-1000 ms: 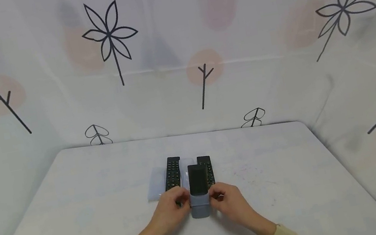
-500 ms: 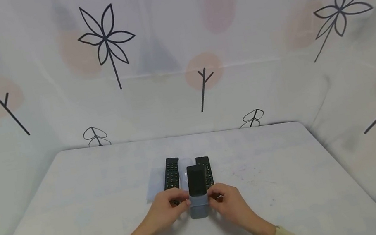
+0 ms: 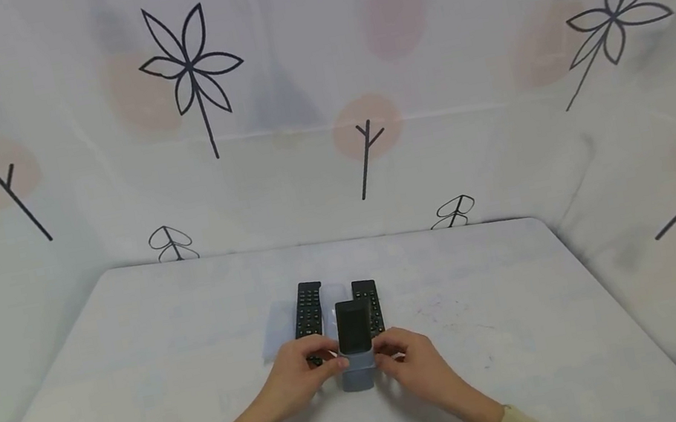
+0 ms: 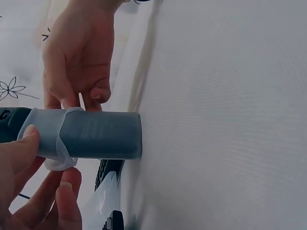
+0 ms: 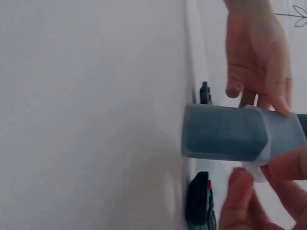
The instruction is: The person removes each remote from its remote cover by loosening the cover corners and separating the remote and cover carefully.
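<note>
A black remote control (image 3: pixel 354 326) stands on end on the table, its lower part inside a translucent bluish sleeve (image 3: pixel 358 379). Around the remote's middle, the sleeve has a folded-over edge, seen in the left wrist view (image 4: pixel 62 139). My left hand (image 3: pixel 299 374) pinches this edge from the left, thumb lying on the near face of the sleeve. From the right, my right hand (image 3: pixel 413 358) pinches the same edge between thumb and fingers. In the right wrist view the sleeve's closed end (image 5: pixel 218 132) meets the table.
Behind my hands lie two more black remote controls, one to the left (image 3: pixel 309 310) and one to the right (image 3: pixel 372 303). Flat translucent sleeves (image 3: pixel 277 327) lie beside them. The white table (image 3: pixel 135 367) reaches a patterned cloth wall (image 3: pixel 308 193) at the back.
My left thumb has come round onto the sleeve's near face. The top of the remote control sits slightly lower in the head view. My right hand keeps nearly the same place.
</note>
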The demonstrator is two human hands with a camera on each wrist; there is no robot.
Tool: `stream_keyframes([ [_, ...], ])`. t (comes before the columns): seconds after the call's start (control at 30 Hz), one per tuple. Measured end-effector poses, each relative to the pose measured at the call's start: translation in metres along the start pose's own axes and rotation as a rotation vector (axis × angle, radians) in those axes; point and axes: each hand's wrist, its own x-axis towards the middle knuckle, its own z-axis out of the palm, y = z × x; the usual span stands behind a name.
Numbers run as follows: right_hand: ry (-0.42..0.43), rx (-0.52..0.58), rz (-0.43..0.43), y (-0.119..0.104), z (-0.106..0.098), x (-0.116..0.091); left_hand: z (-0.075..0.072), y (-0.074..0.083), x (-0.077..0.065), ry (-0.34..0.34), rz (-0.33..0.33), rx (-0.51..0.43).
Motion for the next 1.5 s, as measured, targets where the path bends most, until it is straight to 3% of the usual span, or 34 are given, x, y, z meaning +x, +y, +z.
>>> stream_keyframes([
  [0.17, -0.135, 0.184, 0.168, -0.0036, -0.0085, 0.0004, -0.0001, 0.0004, -0.0006, -0.004, -0.006, 0.013],
  [0.3, -0.129, 0.262, 0.249, -0.006, -0.0112, 0.0011, 0.0006, 0.0, -0.0006, -0.004, -0.01, 0.013],
  [0.57, -0.076, 0.281, 0.288, -0.0059, -0.0086, -0.0004, -0.0002, 0.001, -0.0015, -0.048, -0.025, 0.017],
  [0.73, -0.089, 0.312, 0.295, -0.0054, -0.0098, 0.0002, -0.0025, 0.0013, -0.0012, -0.077, -0.045, -0.011],
  [0.93, -0.12, 0.31, 0.252, -0.0003, -0.0113, 0.0023, -0.0043, 0.0006, -0.0006, -0.092, -0.035, -0.005],
  [1.1, -0.059, 0.16, 0.125, -0.0012, -0.0093, 0.0043, -0.0047, 0.0032, 0.0011, -0.075, 0.022, 0.041],
  [1.23, -0.004, 0.021, 0.052, -0.0029, -0.008, 0.0054, -0.0038, 0.0034, 0.0016, -0.061, 0.01, 0.056],
  [1.5, -0.013, -0.035, -0.01, -0.0024, -0.0076, 0.0063, -0.0015, 0.0033, 0.0026, -0.058, 0.098, 0.12],
])
